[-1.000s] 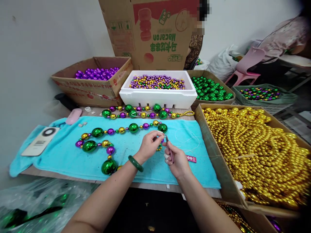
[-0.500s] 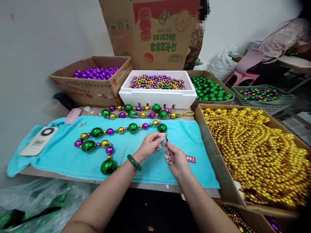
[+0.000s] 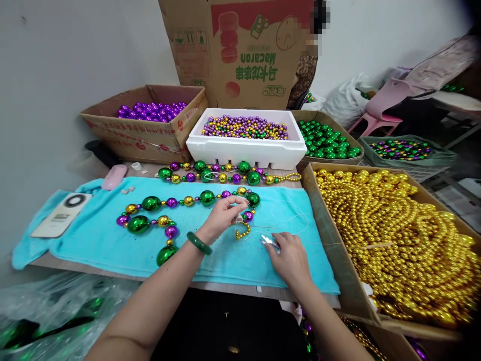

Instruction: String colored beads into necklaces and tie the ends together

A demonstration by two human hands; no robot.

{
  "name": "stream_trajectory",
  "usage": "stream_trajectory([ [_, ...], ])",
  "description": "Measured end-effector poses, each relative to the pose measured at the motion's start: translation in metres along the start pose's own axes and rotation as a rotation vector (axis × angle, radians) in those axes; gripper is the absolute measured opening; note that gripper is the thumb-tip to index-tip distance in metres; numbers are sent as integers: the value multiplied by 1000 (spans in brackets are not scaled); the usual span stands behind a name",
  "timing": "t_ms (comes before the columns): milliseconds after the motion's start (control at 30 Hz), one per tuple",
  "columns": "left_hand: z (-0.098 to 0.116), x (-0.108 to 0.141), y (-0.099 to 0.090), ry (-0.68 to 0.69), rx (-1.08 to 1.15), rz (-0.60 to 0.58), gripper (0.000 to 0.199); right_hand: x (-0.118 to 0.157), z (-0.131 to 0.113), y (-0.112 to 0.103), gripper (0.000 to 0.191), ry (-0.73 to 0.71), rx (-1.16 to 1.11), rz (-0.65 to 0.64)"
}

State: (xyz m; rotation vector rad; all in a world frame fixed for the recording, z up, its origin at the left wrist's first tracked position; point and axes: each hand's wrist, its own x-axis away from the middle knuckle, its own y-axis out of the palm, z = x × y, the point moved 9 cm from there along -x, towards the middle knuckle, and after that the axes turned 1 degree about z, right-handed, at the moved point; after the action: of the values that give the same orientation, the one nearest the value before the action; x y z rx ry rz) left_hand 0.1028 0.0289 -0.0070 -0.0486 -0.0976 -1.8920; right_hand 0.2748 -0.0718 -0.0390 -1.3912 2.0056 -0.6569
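A strand of large green, purple and gold beads (image 3: 207, 197) lies in a curve on the turquoise towel (image 3: 90, 253). My left hand (image 3: 224, 214), with a green bangle at the wrist, is pinched at the right end of that strand; what its fingertips grip is too small to make out. Below those fingertips hangs a short run of small gold beads (image 3: 243, 233). Over the towel to the right, my right hand (image 3: 288, 253) has its fingers around a small shiny metal tool (image 3: 269, 241). A thin clear thread (image 3: 295, 215) loops beyond it.
Gold beads fill a carton (image 3: 330, 255) at the right. Behind the towel stand a white foam box (image 3: 246, 150), a carton of purple beads (image 3: 131, 138) and one of green beads (image 3: 326, 138). A phone (image 3: 60, 215) lies left. A person sits behind the upright carton.
My right hand has moved away from my left, down and to the right, and the tool now lies low over the towel. My left hand has shifted slightly left, uncovering the small gold beads.
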Motion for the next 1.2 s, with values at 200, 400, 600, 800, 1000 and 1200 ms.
stream_trajectory([
  [200, 25, 5, 12, 30, -13, -97, 19, -35, -41, 22, 19, 75, -613, -77],
  [400, 39, -1, -3, 103, 43, -32, 17, -63, -73, 55, 17, 150, -895, -352],
  [600, 60, -11, -34, 154, 120, 124, 20, -80, -95, 48, 20, 159, -856, -411],
  [800, 84, -16, -36, 188, 277, 159, 24, -93, -134, 48, 16, 85, -835, -446],
  [1000, 84, -18, -45, 225, 405, 208, 22, -87, -142, 60, 19, 98, -894, -553],
  [1200, 75, -16, -58, 206, 481, 236, 22, -82, -134, 77, 27, 229, -1034, -626],
])
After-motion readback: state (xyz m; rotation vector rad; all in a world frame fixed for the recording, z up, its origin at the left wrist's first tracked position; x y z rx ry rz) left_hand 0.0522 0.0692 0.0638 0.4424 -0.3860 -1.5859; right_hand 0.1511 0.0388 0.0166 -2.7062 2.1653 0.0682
